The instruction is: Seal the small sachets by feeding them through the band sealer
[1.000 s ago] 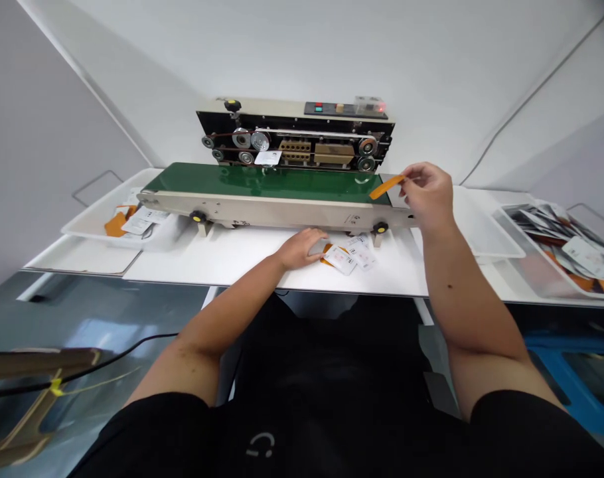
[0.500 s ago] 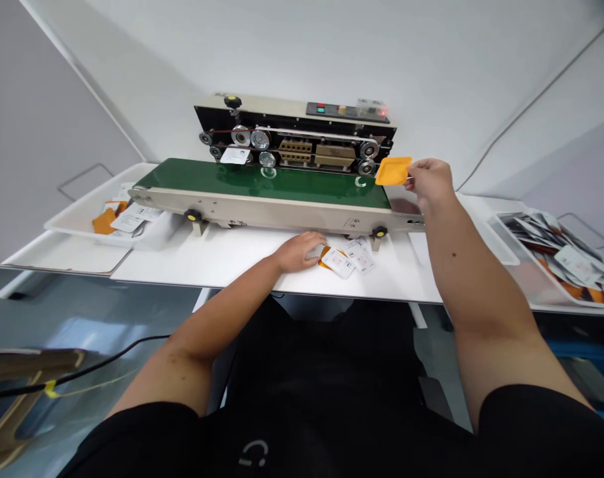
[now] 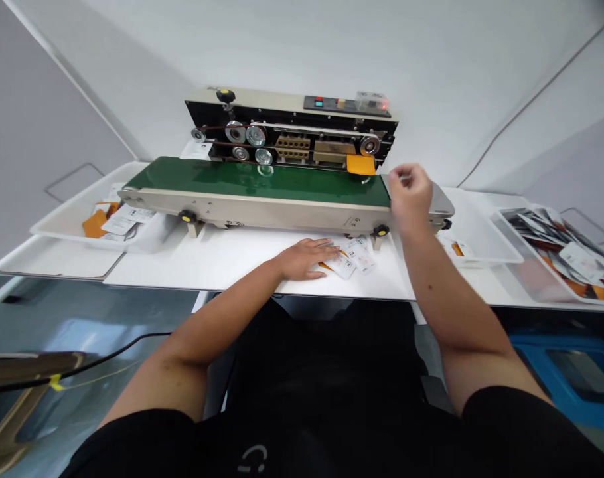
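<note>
Palm down, my left hand (image 3: 304,259) lies with its fingers spread over a small pile of white printed sachets (image 3: 363,257) on the table, with a bit of orange showing beneath. Behind it stands a continuous band sealing machine (image 3: 306,149) with a green conveyor belt (image 3: 222,179). An orange sachet (image 3: 360,164) sits at the machine's right intake, under the roller. My right hand (image 3: 412,189) is just right of that sachet and apart from it, fingers curled in, slightly blurred, nothing in them. A white sachet (image 3: 196,150) shows at the machine's left end.
At left, a white bin (image 3: 58,226) contains orange and white sachets. Right of the machine is a shallow white tray (image 3: 506,255) with an orange piece, and beyond it a clear bin (image 3: 524,282) full of sachets. A blue plastic object (image 3: 531,355) is below the table.
My right hand has let go of the orange sachet, now at the intake, and drawn back. My left fingers have spread over the pile. The white sachet has moved left out of the rollers.
</note>
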`<move>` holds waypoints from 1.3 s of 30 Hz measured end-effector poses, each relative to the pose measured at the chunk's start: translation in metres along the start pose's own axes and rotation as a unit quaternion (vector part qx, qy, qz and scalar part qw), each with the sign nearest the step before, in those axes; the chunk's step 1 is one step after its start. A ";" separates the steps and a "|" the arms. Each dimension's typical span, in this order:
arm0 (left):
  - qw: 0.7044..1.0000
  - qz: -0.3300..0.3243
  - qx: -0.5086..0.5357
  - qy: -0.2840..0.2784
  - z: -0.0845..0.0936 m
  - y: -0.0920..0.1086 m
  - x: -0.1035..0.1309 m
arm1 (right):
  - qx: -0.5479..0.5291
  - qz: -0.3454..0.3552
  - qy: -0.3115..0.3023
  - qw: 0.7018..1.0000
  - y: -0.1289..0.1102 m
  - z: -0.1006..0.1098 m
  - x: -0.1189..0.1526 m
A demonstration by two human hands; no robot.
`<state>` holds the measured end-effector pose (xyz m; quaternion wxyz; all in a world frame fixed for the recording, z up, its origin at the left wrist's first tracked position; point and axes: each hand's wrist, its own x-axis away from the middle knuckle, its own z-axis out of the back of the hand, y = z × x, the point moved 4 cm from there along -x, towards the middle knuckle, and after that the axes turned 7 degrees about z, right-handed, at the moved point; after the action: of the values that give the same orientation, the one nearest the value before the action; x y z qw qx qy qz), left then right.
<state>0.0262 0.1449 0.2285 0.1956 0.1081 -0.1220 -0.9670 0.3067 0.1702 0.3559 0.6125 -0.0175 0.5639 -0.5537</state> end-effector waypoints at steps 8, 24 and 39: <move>0.986 -0.002 -0.002 0.166 0.008 -0.001 0.000 | -0.009 0.142 -0.122 0.982 -0.041 -0.030 0.182; 0.959 0.157 0.097 0.216 0.013 -0.019 0.013 | -0.238 -0.221 -0.105 0.940 -0.008 -0.045 0.155; 0.971 0.127 -0.009 0.202 0.015 -0.018 0.007 | -0.246 -0.211 -0.066 0.944 -0.008 0.016 -0.027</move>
<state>0.0098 0.1609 0.2371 0.3387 0.2828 -0.0842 -0.8934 0.3194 0.1767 0.3847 0.4944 -0.3224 0.6243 -0.5118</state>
